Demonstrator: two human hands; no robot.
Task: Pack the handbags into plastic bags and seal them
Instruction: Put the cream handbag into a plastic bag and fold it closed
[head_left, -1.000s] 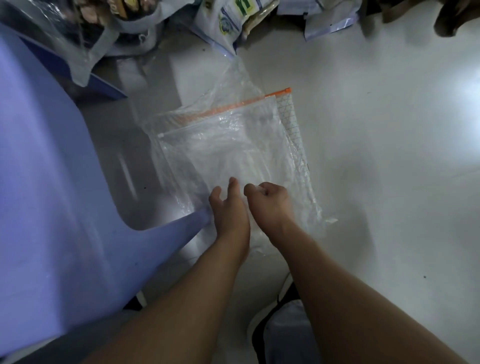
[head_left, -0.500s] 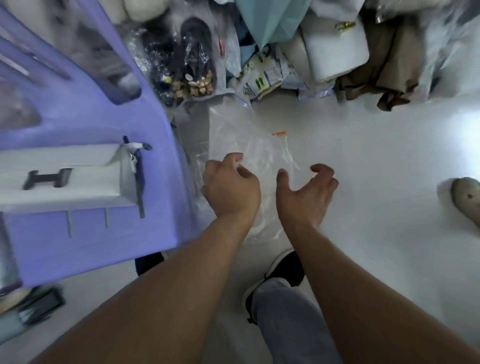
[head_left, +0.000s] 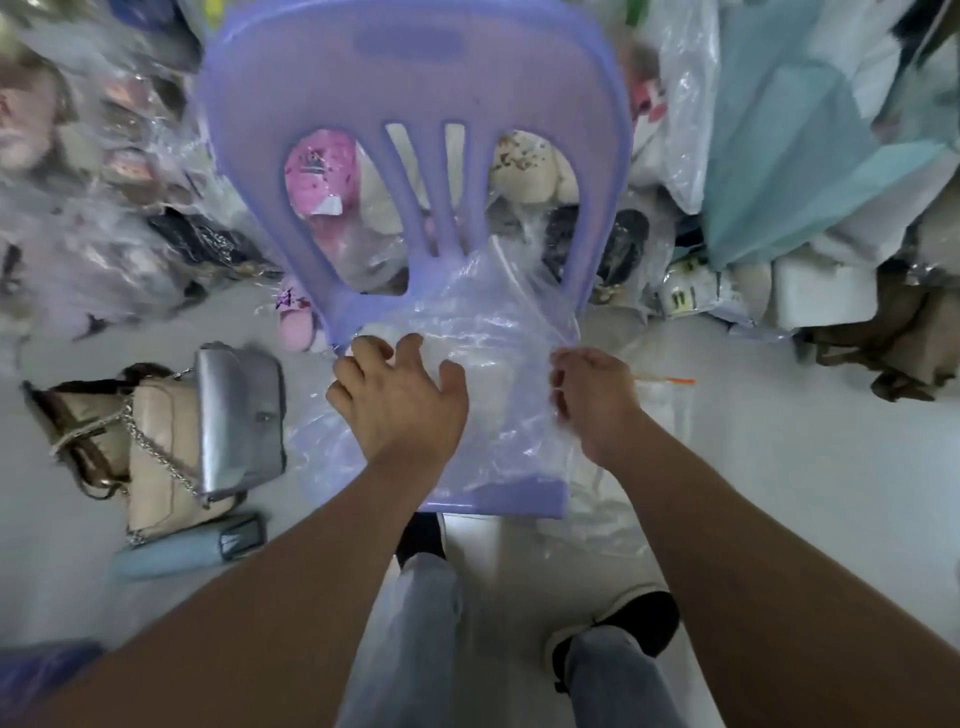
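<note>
Denim knees and 2 dark shoes (head_left: 636, 621) sit lowest in view, with both bare forearms reaching forward above them to the purple chair (head_left: 498, 503).

1 second ago both hands were down at the floor on a flat stack of clear zip bags. Now 1 clear plastic bag (head_left: 498, 332) lies spread across the chair seat, its far end riding up against the slatted back. So the bag has been fetched and laid out, and my reading is that opening its mouth comes next. It looks empty.

The left hand (head_left: 397, 400) lies palm-down on the middle of the bag, fingers spread and fairly straight, pressing the film to the seat rather than gripping it. The right hand (head_left: 592, 400) is at the bag's right edge with its fingers curled in. It appears to pinch the film or the closing strip there, though motion blur keeps me from seeing which.

Just right of that hand, on the floor, another bag's orange strip (head_left: 670, 382) shows.

The handbags wait unpacked on the floor left of the chair: a silver handbag (head_left: 241, 415) resting against a beige handbag (head_left: 156, 457) with a chain strap.

Beyond the chair back, blurred heaps of wrapped goods (head_left: 130, 156) fill the far floor.
</note>
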